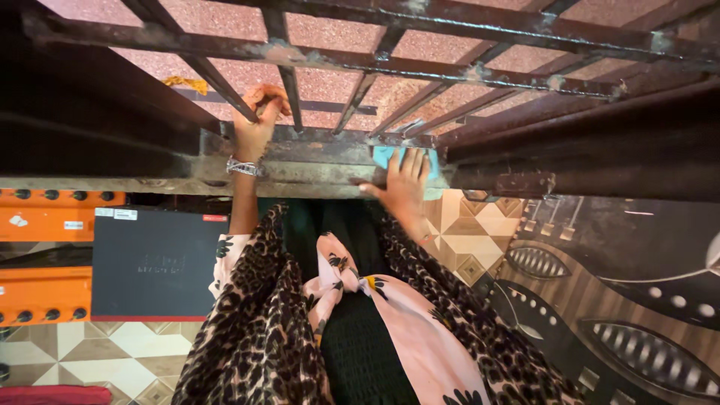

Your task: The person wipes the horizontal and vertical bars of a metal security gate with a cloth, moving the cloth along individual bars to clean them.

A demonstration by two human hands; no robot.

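- A dark metal window grille (450,71) of worn, paint-flecked bars fills the upper part of the view; behind the bars is a speckled pinkish wall surface (330,34).
- Below the grille runs a grimy, scuffed sill ledge (315,169), grey-brown with chipped patches.
- The left hand (256,120) is clamped around one slanted bar of the grille, fingers curled over it, just above the ledge; a silver bracelet (241,166) sits on that wrist.
- The right hand (403,187) lies flat with fingers spread and apart, pressing a light blue cloth (390,155) onto the ledge at the foot of the grille.
- The cloth is mostly covered by that hand, with its upper edge showing against the base of the bars.
- A small yellow scrap (185,82) hangs behind the grille, to the left of the gripped bar.
- Below the ledge, the floor (465,236) has tan and cream geometric tiles.
- Left of the ledge and lower stand orange crates (45,225) and a dark flat box (154,262).
- Right of the ledge and lower lies a dark patterned mat (622,300) with oval motifs.
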